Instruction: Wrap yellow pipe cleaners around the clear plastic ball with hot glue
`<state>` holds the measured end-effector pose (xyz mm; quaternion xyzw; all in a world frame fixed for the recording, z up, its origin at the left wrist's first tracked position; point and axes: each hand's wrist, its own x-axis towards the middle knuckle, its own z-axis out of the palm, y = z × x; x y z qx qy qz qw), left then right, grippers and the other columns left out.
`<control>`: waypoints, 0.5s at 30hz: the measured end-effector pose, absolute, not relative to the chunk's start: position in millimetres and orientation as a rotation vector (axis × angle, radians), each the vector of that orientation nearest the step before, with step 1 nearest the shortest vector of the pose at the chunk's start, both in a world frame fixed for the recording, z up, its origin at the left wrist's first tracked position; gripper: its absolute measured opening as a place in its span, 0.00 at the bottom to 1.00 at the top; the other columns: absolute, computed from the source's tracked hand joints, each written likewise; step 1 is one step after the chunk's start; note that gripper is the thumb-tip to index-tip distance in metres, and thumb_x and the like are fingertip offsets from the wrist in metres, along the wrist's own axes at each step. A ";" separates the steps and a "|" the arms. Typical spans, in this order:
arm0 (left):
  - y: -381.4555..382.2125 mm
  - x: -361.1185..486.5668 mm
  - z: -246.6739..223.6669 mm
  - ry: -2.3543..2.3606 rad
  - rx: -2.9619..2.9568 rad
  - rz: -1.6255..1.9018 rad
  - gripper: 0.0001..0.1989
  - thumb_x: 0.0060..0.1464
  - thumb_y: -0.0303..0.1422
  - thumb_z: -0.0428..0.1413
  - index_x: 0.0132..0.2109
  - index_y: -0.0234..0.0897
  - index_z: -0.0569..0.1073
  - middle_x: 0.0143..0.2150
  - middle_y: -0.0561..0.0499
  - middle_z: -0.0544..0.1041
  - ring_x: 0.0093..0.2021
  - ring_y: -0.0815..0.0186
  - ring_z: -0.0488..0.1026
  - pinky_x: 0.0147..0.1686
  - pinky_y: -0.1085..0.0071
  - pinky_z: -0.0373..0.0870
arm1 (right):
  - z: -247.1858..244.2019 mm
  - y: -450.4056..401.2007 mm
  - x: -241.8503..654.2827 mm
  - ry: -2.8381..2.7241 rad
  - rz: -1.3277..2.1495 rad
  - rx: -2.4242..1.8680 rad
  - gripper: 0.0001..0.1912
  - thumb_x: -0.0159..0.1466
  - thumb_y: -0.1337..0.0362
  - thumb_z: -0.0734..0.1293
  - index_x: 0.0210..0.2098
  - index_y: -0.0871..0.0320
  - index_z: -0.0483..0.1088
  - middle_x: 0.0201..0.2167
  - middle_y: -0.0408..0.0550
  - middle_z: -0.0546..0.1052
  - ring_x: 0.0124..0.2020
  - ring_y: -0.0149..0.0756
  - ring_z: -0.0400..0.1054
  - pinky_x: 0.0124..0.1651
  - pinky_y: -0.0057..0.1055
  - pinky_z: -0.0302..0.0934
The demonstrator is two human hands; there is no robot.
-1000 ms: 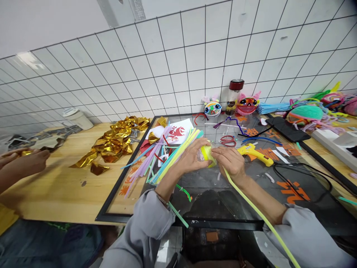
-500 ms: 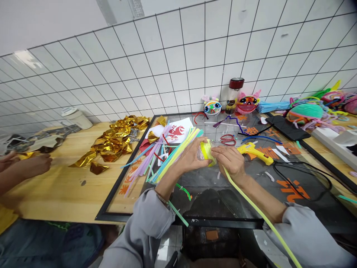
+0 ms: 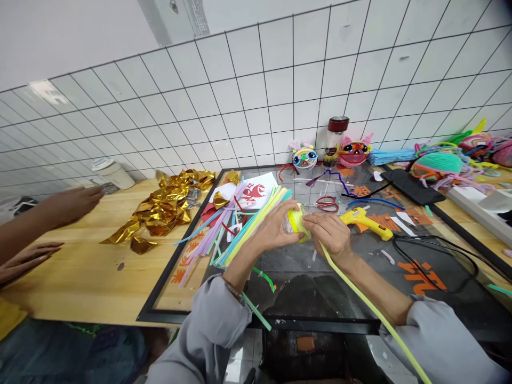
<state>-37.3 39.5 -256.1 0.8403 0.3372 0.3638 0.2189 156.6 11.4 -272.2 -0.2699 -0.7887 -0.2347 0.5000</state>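
A small clear round piece partly wrapped in yellow strip (image 3: 296, 220) is held above the dark board. My left hand (image 3: 276, 226) grips it from the left, thumb below and fingers above. My right hand (image 3: 330, 232) pinches a long yellow strip (image 3: 372, 309) against its right side; the strip's tail runs down past my right forearm. A bundle of coloured strips (image 3: 256, 226) lies just left of my left hand. Red-handled scissors (image 3: 327, 204) and a yellow glue gun (image 3: 366, 221) lie beyond and right of my hands.
Gold foil (image 3: 160, 208) lies on the wooden table (image 3: 96, 266) at left, near another person's hands (image 3: 72, 208). Two decorated round faces (image 3: 304, 157) and a bottle (image 3: 335, 141) stand by the wall. A black cable (image 3: 436, 240), a phone (image 3: 414, 184) and yarn (image 3: 438, 162) are at right.
The other person's hands have parted: one reaches farther toward the wall, the other lies on the table. My hands keep their hold almost unmoved; the view has shifted slightly.
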 end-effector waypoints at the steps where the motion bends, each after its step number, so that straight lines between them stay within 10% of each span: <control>1: 39.4 -36.9 -256.6 0.941 2.314 1.008 0.27 0.45 0.35 0.65 0.53 0.39 0.66 0.61 0.39 0.70 0.63 0.50 0.68 0.64 0.51 0.63 | -272.2 11.3 156.8 -1.910 -0.568 -0.653 0.11 0.66 0.76 0.63 0.40 0.59 0.75 0.38 0.51 0.83 0.41 0.36 0.76 0.43 0.33 0.67; 15: 41.8 -38.8 -262.1 0.895 2.351 1.036 0.29 0.47 0.36 0.65 0.55 0.39 0.66 0.62 0.39 0.70 0.64 0.52 0.67 0.65 0.50 0.62 | -272.1 10.3 155.8 -1.903 -0.540 -0.659 0.11 0.65 0.77 0.63 0.41 0.59 0.75 0.38 0.52 0.83 0.40 0.37 0.77 0.43 0.34 0.67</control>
